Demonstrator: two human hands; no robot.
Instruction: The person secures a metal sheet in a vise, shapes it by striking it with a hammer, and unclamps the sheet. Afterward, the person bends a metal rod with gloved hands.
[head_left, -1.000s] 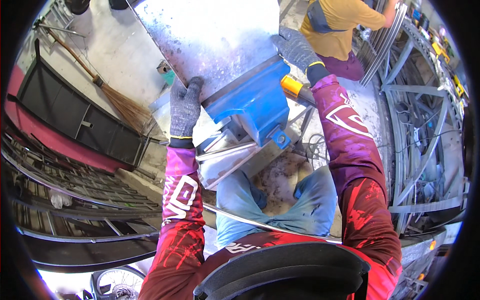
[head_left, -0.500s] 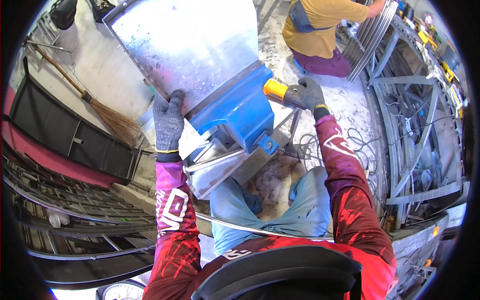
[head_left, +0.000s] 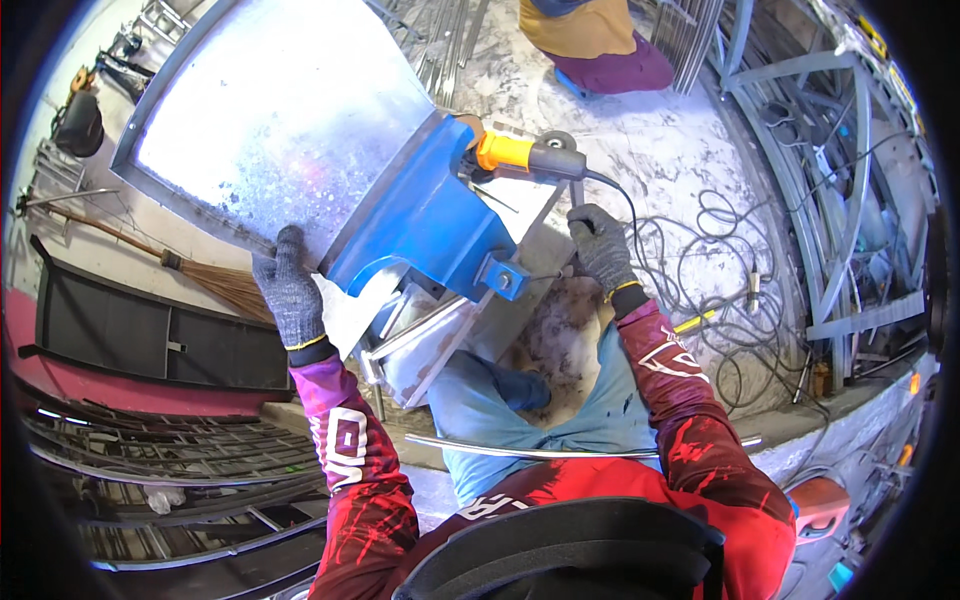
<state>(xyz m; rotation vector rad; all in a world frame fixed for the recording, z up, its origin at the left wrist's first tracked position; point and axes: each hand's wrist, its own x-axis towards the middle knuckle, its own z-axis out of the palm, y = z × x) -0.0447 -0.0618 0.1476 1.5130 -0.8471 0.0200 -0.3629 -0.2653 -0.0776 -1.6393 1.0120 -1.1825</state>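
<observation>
A wide, shiny metal tray (head_left: 270, 110) with a raised dark rim slopes up from a blue metal machine body (head_left: 430, 210) in front of me. My left hand (head_left: 290, 295), in a grey knit glove, grips the tray's near left rim, thumb on top. A yellow and black angle grinder (head_left: 515, 155) rests at the far right of the blue body, its cord trailing right. My right hand (head_left: 600, 248), gloved alike, is off the grinder, nearer me, beside the metal stand (head_left: 540, 215). Its fingers are curled; anything inside them is hidden.
Loose cords (head_left: 725, 300) coil across the floor at right. Steel frames (head_left: 840, 190) stand along the right side. A co-worker (head_left: 600, 50) crouches at the back beside metal tubes (head_left: 700, 45). A broom (head_left: 215, 280) and dark panels (head_left: 130, 335) lie left.
My right hand has let go of the angle grinder and drawn back toward me. The grinder now rests by the blue body. My left hand stays on the rim; the view has shifted.
</observation>
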